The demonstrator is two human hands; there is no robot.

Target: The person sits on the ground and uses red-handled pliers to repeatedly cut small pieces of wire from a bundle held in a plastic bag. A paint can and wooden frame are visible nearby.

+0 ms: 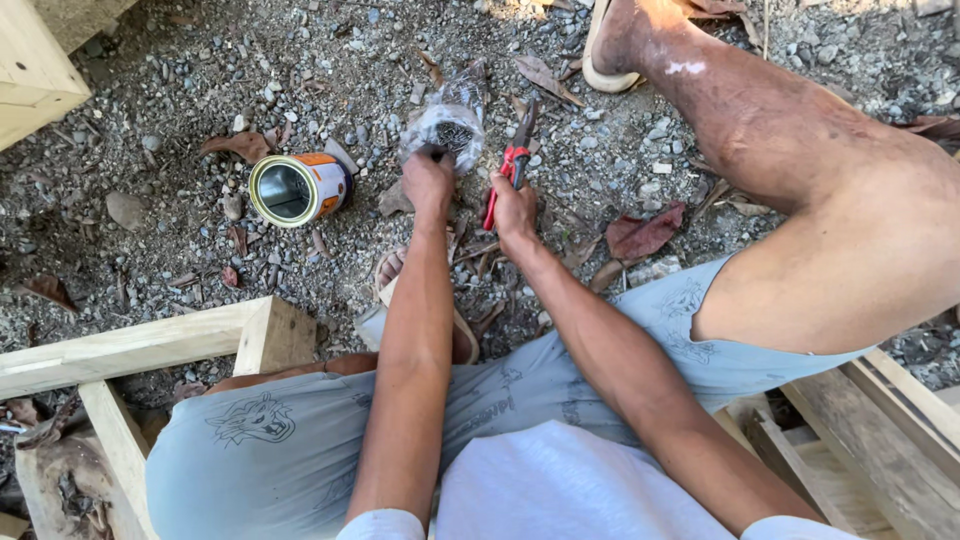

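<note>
My left hand (428,178) reaches down to the gravel and grips the near edge of a clear plastic bag (447,122) with dark small metal pieces inside. My right hand (513,208) is closed around red-handled pliers (508,170), whose dark jaws point away from me beside the bag. Both arms stretch forward between my knees over grey shorts.
An empty tin can with an orange label (298,188) lies on its side to the left of the bag. A pale wooden frame (150,345) stands at lower left, more planks (880,440) at lower right. My right leg (800,150) extends to the upper right. Dry leaves litter the gravel.
</note>
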